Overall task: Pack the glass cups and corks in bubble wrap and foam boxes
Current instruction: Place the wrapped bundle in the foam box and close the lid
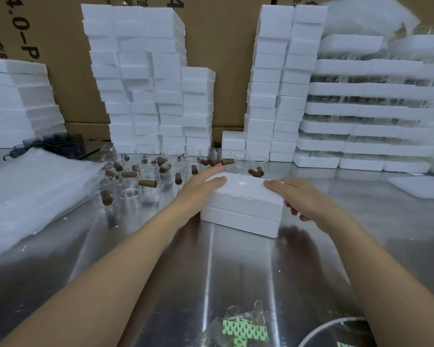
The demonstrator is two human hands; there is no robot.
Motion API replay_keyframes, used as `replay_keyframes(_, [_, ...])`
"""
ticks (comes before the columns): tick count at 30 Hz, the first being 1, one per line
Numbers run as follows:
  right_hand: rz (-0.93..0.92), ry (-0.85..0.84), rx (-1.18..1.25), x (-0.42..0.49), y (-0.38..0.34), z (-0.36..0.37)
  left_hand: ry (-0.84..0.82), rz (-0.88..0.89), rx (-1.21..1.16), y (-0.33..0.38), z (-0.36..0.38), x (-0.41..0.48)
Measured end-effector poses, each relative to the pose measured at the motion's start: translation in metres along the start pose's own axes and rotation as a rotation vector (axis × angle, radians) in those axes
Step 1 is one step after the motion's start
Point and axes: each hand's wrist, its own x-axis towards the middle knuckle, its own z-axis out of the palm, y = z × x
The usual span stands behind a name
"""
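Steadying closed foam box (241, 209) on steel table (236, 271): left hand (201, 189) flat across lid, right hand (303, 199) curled round right end. Probably light, crumbly, easily dented; best taken gently by both ends. Beyond, loose glass cups (130, 189) and corks (147, 183).

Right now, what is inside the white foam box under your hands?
Nothing inside shows: the foam box is closed, lid seated on base, with the left hand and right hand on its ends. Its contents are covered. Loose glass cups and corks sit behind it.
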Motion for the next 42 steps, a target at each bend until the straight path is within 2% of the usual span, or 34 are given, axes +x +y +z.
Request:
replay_keyframes(4, [0.073,-0.07,0.062,-0.004,0.0,-0.002,-0.008,0.008,-0.016,0.0,0.002,0.0])
replay_keyframes(15, [0.075,-0.178,0.224,-0.002,0.001,-0.001,-0.124,-0.103,-0.032,-0.002,-0.004,-0.006])
replay_keyframes(20, [0.1,-0.146,0.29,-0.001,0.002,0.002,-0.065,-0.197,-0.078,-0.002,-0.001,-0.004])
replay_keyframes(24, [0.141,-0.216,0.313,-0.002,0.004,-0.003,-0.019,-0.232,-0.06,0.0,-0.001,-0.005])
replay_keyframes(29, [0.184,-0.25,0.277,-0.001,0.006,-0.008,0.211,-0.222,-0.038,0.002,0.003,-0.007])
replay_keyframes(34, [0.157,-0.256,0.325,-0.002,0.005,-0.008,0.223,-0.277,-0.217,0.011,0.014,-0.015])
replay_keyframes(42, [0.167,-0.348,0.466,-0.001,0.01,-0.012,0.302,-0.149,-0.446,0.03,0.021,-0.023])
